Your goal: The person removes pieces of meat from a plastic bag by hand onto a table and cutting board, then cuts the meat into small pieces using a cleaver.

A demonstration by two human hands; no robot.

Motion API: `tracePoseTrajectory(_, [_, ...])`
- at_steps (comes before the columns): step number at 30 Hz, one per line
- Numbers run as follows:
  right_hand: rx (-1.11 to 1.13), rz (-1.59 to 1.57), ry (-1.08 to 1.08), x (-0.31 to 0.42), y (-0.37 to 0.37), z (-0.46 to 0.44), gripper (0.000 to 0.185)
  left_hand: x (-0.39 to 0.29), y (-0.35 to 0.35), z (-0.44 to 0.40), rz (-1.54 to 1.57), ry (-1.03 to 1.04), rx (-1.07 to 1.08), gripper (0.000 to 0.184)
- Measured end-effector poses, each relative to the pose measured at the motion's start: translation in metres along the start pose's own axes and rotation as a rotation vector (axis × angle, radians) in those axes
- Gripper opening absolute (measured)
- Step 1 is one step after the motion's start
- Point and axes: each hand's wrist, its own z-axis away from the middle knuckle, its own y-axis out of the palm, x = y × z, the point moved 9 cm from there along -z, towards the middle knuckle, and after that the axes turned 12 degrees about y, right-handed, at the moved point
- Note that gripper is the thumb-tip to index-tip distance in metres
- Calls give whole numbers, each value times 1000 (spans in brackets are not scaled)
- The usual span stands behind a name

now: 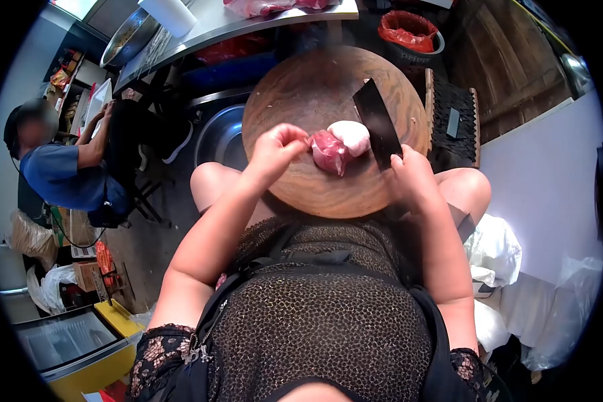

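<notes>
On a round wooden chopping block (295, 87) lies a piece of red meat (329, 153), touching a pale, whitish piece (350, 137) on its right. My left hand (277, 151) is at the left side of the red meat, thumb and fingers pinched together at its edge; whatever lies between the fingertips is too small to make out. My right hand (412, 171) is wrapped round the handle of a dark, broad-bladed cleaver (377, 122). The blade points up and left over the block, just right of the pale piece.
A metal basin (222, 137) stands left of the block. Behind is a metal table (248, 28) with more meat. A bucket with a red bag (409, 33) stands back right, near a woven stool (453, 124). A person in blue (67, 167) sits at the left.
</notes>
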Motion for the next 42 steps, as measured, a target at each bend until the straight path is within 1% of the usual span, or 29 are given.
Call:
tracePoseTrajectory(1, [0, 5, -2, 0, 1, 0, 34, -13, -10, -8, -322, 142, -55, 23])
tracePoseTrajectory(3, [-9, 20, -6, 0, 1, -2, 32, -34, 5, -21, -712, 529, -7, 23])
tracePoseTrajectory(5, [6, 19, 6, 4, 2, 3, 31, -31, 39, -30, -754, 548, 169, 22])
tracePoseTrajectory(6, [16, 12, 14, 6, 0, 2, 30, -13, 58, -36, -703, 553, 299, 25])
tracePoseTrajectory(7, [37, -10, 55, -4, 7, -5, 29, -16, 80, -35, -832, 540, 437, 32])
tracePoseTrajectory(8, [36, -22, 48, -7, 9, -5, 29, -11, 88, -30, -907, 593, 330, 40])
tracePoseTrajectory(9, [37, -37, 45, -9, 10, -4, 29, -2, 97, -29, -1036, 498, 337, 47])
tracePoseTrajectory(10, [31, -26, 56, -9, 9, -4, 29, 3, 99, -27, -1113, 554, 261, 46])
tracePoseTrajectory(14, [33, -30, 60, -8, 9, -4, 30, 4, 94, -35, -1101, 476, 195, 39])
tracePoseTrajectory(17, [40, -33, 56, -10, 11, -2, 30, 0, 86, -49, -1080, 424, 222, 31])
tracePoseTrajectory(19, [18, -101, 85, -14, 10, -1, 30, 18, 67, -47, -201, -169, 106, 18])
tracePoseTrajectory(20, [23, -98, 78, -11, 8, 1, 30, 16, 72, -50, 189, -195, 64, 14])
tracePoseTrajectory(21, [51, -123, 109, -8, 4, 5, 30, 7, 66, -56, 139, -99, 64, 20])
tracePoseTrajectory(24, [84, -161, 133, -23, 13, -3, 29, 21, 63, -45, 363, -259, 142, 32])
tracePoseTrajectory(25, [78, -178, 124, -23, 13, -5, 28, 40, 57, -42, 345, -339, 146, 35])
tracePoseTrajectory(26, [84, -182, 144, -24, 12, -4, 28, 61, 43, -39, 28, -395, 123, 38])
tracePoseTrajectory(27, [86, -178, 139, -24, 14, -3, 28, 61, 28, -32, -290, -443, 96, 43])
tracePoseTrajectory(28, [96, -191, 129, -25, 16, -4, 24, 51, 21, -18, -355, -518, 96, 46])
tracePoseTrajectory(29, [106, -206, 119, -24, 17, -5, 21, 55, 20, -18, -352, -516, 92, 46])
tracePoseTrajectory(31, [99, -199, 130, -16, 13, 3, 21, 66, 15, -26, -481, -434, 107, 48])
tracePoseTrajectory(33, [94, -190, 143, -19, 15, 4, 21, 68, 17, -25, -463, -405, 111, 51])
tracePoseTrajectory(35, [-39, -80, 3, -20, 13, -3, 20, 56, 21, -18, -227, -321, -61, 50])
tracePoseTrajectory(36, [-30, -76, 10, -20, 15, -2, 20, 38, 26, -24, -487, -196, 36, 51])
tracePoseTrajectory(37, [-23, -124, 16, -17, 15, -1, 23, 15, 35, -16, -554, -82, 62, 52])
tracePoseTrajectory(38, [-14, -167, 27, -16, 13, 3, 26, 11, 34, -8, -742, 72, -112, 54])
tracePoseTrajectory(39, [19, -165, 66, -12, 12, 8, 23, 3, 35, 5, -925, 231, -292, 57])
tracePoseTrajectory(40, [68, -215, 91, -7, 11, 15, 22, 14, 34, -2, -828, 160, -196, 47])
tracePoseTrajectory(41, [110, -268, 113, -3, 11, 20, 22, 26, 31, -7, -862, 205, -142, 35])
tracePoseTrajectory(42, [110, -259, 117, -4, 12, 25, 22, 32, 24, -9, -754, 181, -102, 30])
